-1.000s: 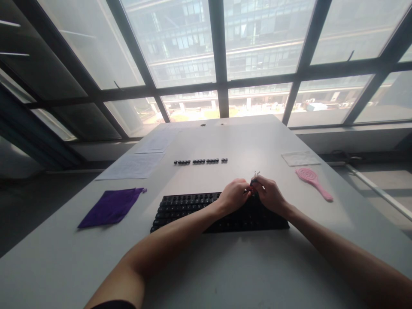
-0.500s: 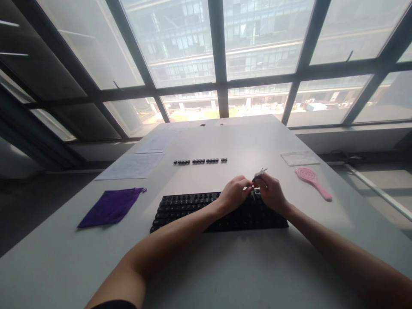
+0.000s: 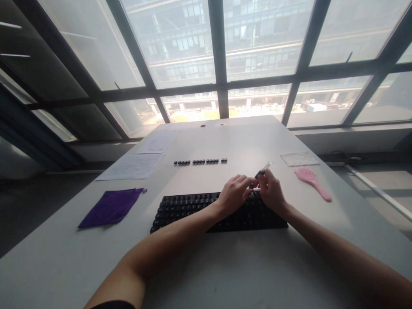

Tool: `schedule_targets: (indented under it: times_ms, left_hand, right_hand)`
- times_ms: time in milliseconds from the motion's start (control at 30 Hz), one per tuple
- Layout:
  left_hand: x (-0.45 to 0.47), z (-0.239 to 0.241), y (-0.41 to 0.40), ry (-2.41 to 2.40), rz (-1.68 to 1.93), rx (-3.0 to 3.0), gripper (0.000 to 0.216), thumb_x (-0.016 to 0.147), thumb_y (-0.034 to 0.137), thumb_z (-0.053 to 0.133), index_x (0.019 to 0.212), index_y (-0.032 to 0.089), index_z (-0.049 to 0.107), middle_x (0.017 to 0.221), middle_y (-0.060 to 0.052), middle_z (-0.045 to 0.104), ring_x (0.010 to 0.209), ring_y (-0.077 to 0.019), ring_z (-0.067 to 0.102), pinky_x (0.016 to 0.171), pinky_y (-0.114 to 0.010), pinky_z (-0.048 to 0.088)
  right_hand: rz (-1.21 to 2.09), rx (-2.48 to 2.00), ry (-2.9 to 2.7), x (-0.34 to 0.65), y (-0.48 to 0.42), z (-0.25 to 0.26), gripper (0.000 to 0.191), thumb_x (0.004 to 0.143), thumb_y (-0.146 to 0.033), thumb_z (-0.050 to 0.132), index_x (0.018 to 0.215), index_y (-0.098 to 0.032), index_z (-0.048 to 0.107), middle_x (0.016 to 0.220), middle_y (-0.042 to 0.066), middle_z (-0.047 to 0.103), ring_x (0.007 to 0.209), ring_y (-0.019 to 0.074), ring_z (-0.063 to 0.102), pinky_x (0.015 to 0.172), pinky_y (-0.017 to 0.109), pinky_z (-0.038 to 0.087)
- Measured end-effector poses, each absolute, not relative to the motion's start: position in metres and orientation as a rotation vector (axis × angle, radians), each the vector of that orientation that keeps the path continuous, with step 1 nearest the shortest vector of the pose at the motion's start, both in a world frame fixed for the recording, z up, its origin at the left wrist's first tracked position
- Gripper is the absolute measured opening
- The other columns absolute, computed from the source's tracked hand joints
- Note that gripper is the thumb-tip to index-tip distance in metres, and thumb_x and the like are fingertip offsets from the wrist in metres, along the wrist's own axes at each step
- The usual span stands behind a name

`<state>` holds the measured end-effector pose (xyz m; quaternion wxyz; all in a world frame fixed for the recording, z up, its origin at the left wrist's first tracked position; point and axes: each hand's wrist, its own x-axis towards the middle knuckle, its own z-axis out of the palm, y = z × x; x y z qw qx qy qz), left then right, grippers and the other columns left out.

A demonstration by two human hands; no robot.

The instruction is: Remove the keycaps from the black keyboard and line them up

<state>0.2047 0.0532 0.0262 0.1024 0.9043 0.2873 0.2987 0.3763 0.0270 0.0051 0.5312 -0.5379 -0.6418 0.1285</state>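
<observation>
A black keyboard (image 3: pixel 186 210) lies in front of me, its top row bare of caps along the left part. My right hand (image 3: pixel 271 189) is closed on a keycap puller (image 3: pixel 261 172), a small black body with thin metal wires pointing up and away. Close beside it, over the keyboard's upper right, my left hand (image 3: pixel 236 190) pinches a small black keycap (image 3: pixel 251 186) between thumb and fingers. Both forearms hide much of the keyboard's middle and right. Beyond it, several black keycaps (image 3: pixel 198 162) stand in a row of small groups on the white table (image 3: pixel 193 257).
To the left lie a purple drawstring pouch (image 3: pixel 111 208) and sheets of paper (image 3: pixel 131 166). On the right are a pink hairbrush (image 3: pixel 312 182) and a flat clear packet (image 3: pixel 299 159). Large windows (image 3: pixel 260 43) rise behind the table's far edge.
The puller in my right hand has turned, its wires now pointing up and to the right. A black keycap now shows at my left fingertips, and my hands have lifted slightly.
</observation>
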Motion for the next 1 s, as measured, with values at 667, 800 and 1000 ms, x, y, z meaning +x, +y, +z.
schedule_targets:
  times_ms: [667,800,1000]
  left_hand:
    - [0.178,0.040,0.217,1.164,0.795,2.694,0.015,0.086,0.024,0.067,0.099,0.021,0.073,0.100,-0.004,0.072,0.101,-0.0230,0.059,0.098,-0.039,0.040]
    - [0.181,0.017,0.236,1.217,0.656,2.636,0.012,0.081,0.025,0.071,0.093,0.023,0.075,0.104,-0.003,0.073,0.106,-0.0240,0.058,0.100,-0.041,0.038]
    - [0.179,0.001,0.244,1.272,0.619,2.564,0.020,0.080,0.023,0.068,0.099,0.023,0.075,0.105,-0.004,0.074,0.109,-0.0246,0.058,0.106,-0.044,0.033]
  right_hand:
    - [0.470,-1.227,-1.461,0.375,0.032,0.001,0.020,0.101,-0.035,0.040,0.088,-0.022,0.048,0.066,0.000,0.064,0.055,0.0142,0.059,0.057,0.026,0.044]
    - [0.481,-1.232,-1.484,0.376,0.032,0.003,0.021,0.101,-0.035,0.040,0.086,-0.023,0.047,0.066,0.000,0.064,0.056,0.0143,0.059,0.057,0.026,0.044]
    - [0.496,-1.232,-1.497,0.377,0.031,0.004,0.019,0.100,-0.035,0.041,0.088,-0.023,0.047,0.067,0.001,0.065,0.056,0.0152,0.060,0.055,0.026,0.044]
